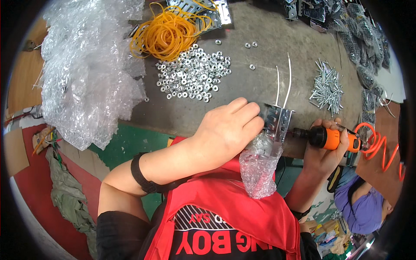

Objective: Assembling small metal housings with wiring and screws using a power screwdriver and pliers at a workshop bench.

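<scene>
**Bracket held at bench edge, driver applied from the side**

Your left hand [229, 128] is clenched around a small bent bracket of shiny sheet metal [277, 121], holding it at the near edge of the grey workbench [268, 56]. Two thin white wires [284, 80] rise from the bracket's top. A crumpled bubble-wrap sleeve [259, 169] hangs just below the bracket. Your right hand [323, 151] grasps an orange and black pneumatic screwdriver [331, 138], its tip touching the bracket's right side; a coiled orange air hose [383, 147] trails off beyond it. Farther back from the bracket lies a heap of silver nuts [193, 73], with a pile of silver screws [327, 86] to its upper right.
</scene>
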Available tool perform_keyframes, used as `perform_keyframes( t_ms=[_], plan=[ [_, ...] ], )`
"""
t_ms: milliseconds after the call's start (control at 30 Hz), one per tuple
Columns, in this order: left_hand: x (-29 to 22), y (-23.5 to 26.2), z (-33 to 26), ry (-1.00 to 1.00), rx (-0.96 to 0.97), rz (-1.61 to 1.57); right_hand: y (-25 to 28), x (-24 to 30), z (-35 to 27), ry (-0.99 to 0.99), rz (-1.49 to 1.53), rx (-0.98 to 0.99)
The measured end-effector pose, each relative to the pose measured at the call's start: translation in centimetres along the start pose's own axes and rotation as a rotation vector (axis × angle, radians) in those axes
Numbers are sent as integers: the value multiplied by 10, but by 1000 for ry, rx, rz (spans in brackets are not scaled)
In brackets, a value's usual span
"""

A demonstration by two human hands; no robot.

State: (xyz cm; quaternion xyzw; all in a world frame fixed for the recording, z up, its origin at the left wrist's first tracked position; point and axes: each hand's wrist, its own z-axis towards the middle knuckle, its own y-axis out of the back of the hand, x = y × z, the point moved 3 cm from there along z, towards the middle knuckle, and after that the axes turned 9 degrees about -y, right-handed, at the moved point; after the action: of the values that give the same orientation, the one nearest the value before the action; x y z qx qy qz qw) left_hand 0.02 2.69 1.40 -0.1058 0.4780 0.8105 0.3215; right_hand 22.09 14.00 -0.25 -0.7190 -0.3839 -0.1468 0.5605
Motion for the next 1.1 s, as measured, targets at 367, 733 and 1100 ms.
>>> perform_keyframes(
  t_ms=[367, 733, 1100],
  plan=[
    [3, 4, 10, 96, 149, -89, -15, -5, -8, -25, -24, -142],
    [1, 2, 8, 51, 152, -81, -12, -2, -6, -63, 36, -122],
    [8, 3, 12, 52, 143, -119, -17, -4, -12, -123, 105, -245]
  ],
)
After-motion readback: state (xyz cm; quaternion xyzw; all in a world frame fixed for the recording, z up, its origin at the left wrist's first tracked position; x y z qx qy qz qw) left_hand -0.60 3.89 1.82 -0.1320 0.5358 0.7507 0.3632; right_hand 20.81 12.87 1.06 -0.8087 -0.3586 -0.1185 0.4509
